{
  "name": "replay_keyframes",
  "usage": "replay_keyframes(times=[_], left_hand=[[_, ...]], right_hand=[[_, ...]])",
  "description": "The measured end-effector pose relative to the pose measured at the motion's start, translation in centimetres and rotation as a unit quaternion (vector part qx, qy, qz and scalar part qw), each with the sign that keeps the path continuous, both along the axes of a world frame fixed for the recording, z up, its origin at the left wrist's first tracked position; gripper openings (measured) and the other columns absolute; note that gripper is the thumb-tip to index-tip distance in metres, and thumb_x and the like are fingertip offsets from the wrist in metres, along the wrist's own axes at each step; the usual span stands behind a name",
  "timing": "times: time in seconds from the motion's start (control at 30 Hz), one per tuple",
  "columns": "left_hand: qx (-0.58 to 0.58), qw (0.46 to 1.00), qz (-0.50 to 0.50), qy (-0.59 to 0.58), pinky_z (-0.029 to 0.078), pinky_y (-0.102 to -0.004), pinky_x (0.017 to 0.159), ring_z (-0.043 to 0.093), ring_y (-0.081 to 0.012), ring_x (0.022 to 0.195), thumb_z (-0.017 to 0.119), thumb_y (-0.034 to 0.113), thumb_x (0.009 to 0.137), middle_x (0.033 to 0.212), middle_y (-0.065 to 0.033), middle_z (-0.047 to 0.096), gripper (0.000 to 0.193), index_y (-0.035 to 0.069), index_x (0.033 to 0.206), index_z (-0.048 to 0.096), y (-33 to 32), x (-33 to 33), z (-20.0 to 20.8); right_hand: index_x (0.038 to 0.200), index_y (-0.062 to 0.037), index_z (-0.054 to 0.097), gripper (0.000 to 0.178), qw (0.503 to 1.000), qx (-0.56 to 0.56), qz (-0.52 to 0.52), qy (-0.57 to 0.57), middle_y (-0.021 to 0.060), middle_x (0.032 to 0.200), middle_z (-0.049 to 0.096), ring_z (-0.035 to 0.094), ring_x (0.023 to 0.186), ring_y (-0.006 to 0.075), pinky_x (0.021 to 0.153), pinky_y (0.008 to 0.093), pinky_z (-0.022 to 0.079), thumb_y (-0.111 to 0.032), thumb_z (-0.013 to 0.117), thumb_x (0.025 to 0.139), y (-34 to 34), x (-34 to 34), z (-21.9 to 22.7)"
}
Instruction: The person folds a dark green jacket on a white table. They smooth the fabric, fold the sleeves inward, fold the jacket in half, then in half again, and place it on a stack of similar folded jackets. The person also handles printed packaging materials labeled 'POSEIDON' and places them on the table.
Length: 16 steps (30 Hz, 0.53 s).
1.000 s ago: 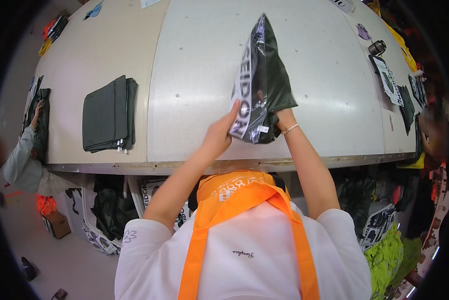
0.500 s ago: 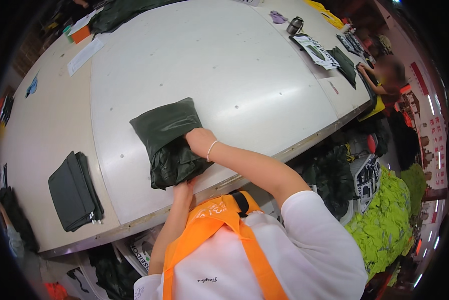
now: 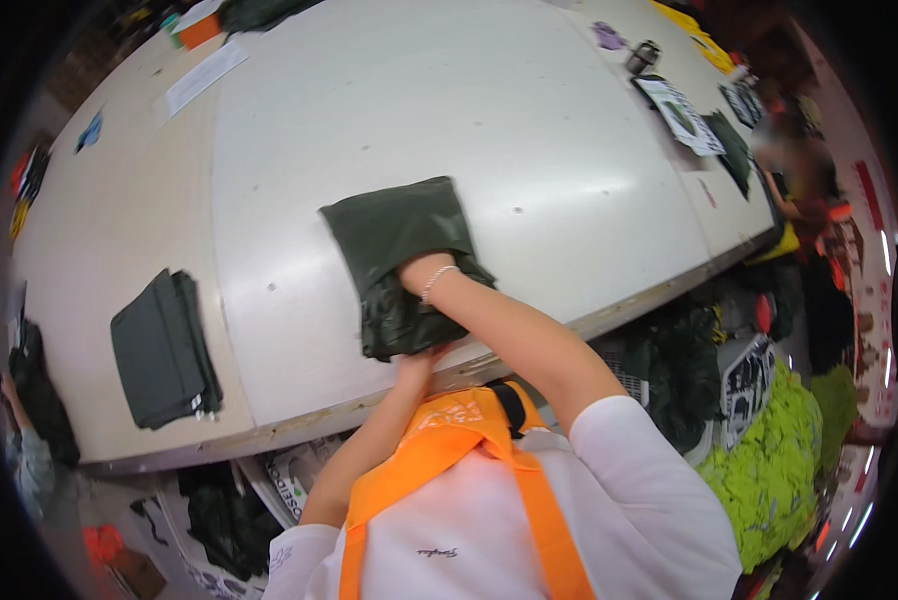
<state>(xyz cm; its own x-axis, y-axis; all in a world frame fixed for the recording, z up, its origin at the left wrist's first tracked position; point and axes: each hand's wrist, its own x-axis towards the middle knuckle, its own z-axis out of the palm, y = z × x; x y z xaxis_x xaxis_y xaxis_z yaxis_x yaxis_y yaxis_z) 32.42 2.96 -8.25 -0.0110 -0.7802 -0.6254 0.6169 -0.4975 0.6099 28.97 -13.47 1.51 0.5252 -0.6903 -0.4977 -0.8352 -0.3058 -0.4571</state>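
Note:
A dark green fabric pouch (image 3: 399, 215) lies on the table with its opening toward me. Crumpled dark green fabric (image 3: 394, 325) bulges out of that opening. My right hand (image 3: 427, 274), with a beaded bracelet at the wrist, reaches into the pouch, and its fingers are hidden inside. At the near edge of the bundle my left hand (image 3: 419, 365) grips it from below; most of its fingers are out of sight under the fabric. To the left lies a stack of folded dark green pouches (image 3: 164, 350).
The large pale table (image 3: 299, 130) has its wooden front edge just before me. A flask (image 3: 643, 57), a printed package (image 3: 684, 115) and another person (image 3: 799, 170) are at the far right. Below right sit a crate and a yellow-green fabric heap (image 3: 764, 470).
The whole view has shifted, so the table's things appear displaced. My right hand has gone deeper into the pouch opening. My left hand stays at the bundle's near edge.

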Motion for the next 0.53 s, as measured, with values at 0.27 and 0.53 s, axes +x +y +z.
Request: replay_keyframes(times=[0.27,0.53], left_hand=[[0.039,0.998,-0.013,0.039,0.049,-0.0340,0.089,0.054,-0.0197,0.108,0.045,0.027,0.096,0.125,-0.0091,0.050,0.040,0.010,0.131,0.041,-1.1,0.1,1.6],[0.022,0.994,-0.002,0.103,0.048,-0.0393,0.091,0.052,-0.0256,0.112,0.047,0.025,0.095,0.126,-0.0072,0.049,0.041,0.013,0.133,0.038,-1.3,1.0,0.6]], right_hand=[[0.127,-0.0061,0.047,0.048,0.942,-0.240,-0.094,-0.217,0.0154,0.137,0.041,0.031,0.132,0.0272,0.109,0.0381,0.024,-0.034,0.050,0.088,0.0,0.6,-2.6],[0.141,-0.0090,0.030,0.064,0.968,-0.198,-0.054,-0.142,0.0145,0.147,0.026,0.024,0.135,0.0286,0.112,0.0392,0.017,-0.044,0.047,0.090,-2.6,-1.5,-3.7]])
